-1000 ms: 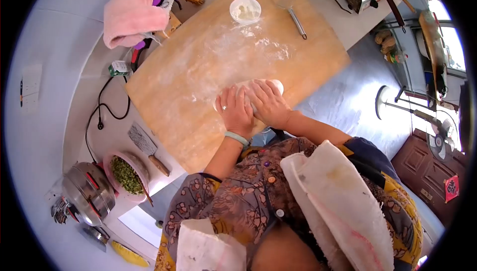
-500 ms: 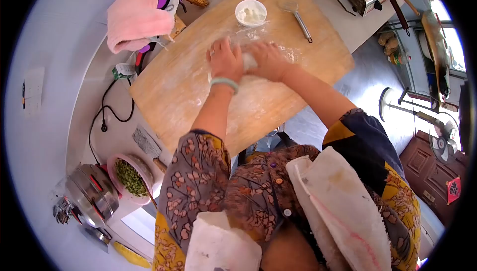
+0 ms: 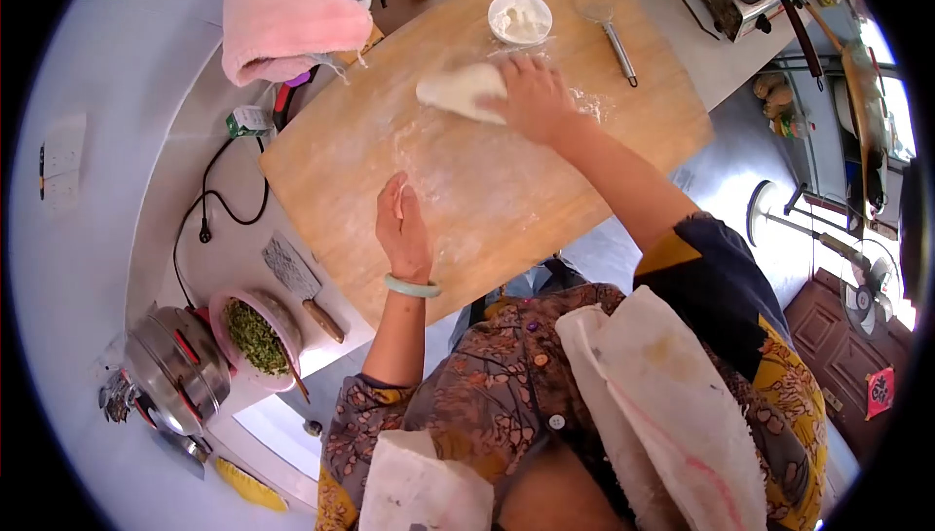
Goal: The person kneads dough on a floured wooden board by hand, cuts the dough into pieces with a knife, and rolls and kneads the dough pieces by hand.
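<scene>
A pale, smooth lump of dough, slightly blurred, lies stretched sideways on a floured wooden board. My right hand grips its right end, the thumb against the near side and the fingers curled over the far side. Nearer to me, over the left part of the board, my left hand is off the dough, fingers extended and holding nothing. A pale green bangle circles my left wrist. Beyond the dough stands a white bowl of flour, and right of it lies a whisk.
Left of the board are a cleaver, a pink bowl of chopped greens, a steel pot and a black cord. A pink towel hangs past the board's far left edge. A stove stands at far right.
My left hand has come off the dough and drawn back toward me. The dough now extends left from under my right hand. The whole view has shifted slightly.
</scene>
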A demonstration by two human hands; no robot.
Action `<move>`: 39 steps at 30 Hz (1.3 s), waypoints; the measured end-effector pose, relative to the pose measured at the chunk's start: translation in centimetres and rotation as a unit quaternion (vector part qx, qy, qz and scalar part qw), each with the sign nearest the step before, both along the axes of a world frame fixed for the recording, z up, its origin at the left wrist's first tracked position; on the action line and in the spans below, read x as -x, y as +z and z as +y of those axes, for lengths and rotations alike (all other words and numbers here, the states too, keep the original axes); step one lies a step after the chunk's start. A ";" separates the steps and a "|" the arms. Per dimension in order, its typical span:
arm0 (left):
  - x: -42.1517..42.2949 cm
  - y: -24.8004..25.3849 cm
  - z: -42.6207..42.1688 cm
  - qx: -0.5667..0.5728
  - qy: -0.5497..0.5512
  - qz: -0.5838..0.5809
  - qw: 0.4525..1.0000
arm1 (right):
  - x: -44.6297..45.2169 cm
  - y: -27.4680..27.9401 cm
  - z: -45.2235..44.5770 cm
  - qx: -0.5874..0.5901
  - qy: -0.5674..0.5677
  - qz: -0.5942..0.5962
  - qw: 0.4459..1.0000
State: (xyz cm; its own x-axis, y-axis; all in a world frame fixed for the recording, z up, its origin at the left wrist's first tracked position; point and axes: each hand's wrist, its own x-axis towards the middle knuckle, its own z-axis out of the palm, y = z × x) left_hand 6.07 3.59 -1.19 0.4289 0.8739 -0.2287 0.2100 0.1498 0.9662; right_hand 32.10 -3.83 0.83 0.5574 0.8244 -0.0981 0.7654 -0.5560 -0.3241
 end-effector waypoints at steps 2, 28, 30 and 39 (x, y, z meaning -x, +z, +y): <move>1.0 0.1 -0.3 0.000 -0.001 0.021 1.000 | -1.5 -0.9 2.3 0.012 -0.060 0.050 0.997; -1.9 0.2 0.9 0.038 0.074 0.011 0.997 | -4.7 -5.9 -9.4 -0.072 -0.035 -0.120 0.989; -1.2 0.0 0.9 0.043 0.077 -0.004 0.996 | -6.1 -5.7 -6.0 -0.067 -0.038 -0.102 0.992; -0.5 -1.4 1.0 0.031 0.074 -0.036 0.996 | 2.6 -4.9 -3.1 -0.079 0.192 0.047 0.977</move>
State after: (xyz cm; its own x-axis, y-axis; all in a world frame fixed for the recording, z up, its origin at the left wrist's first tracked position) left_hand 6.54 4.62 -2.55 0.3130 0.9140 -0.2581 0.1122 0.2343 0.9657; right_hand 29.50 -6.93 -4.07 0.1989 0.9799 0.0120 0.8707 -0.1711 -0.4611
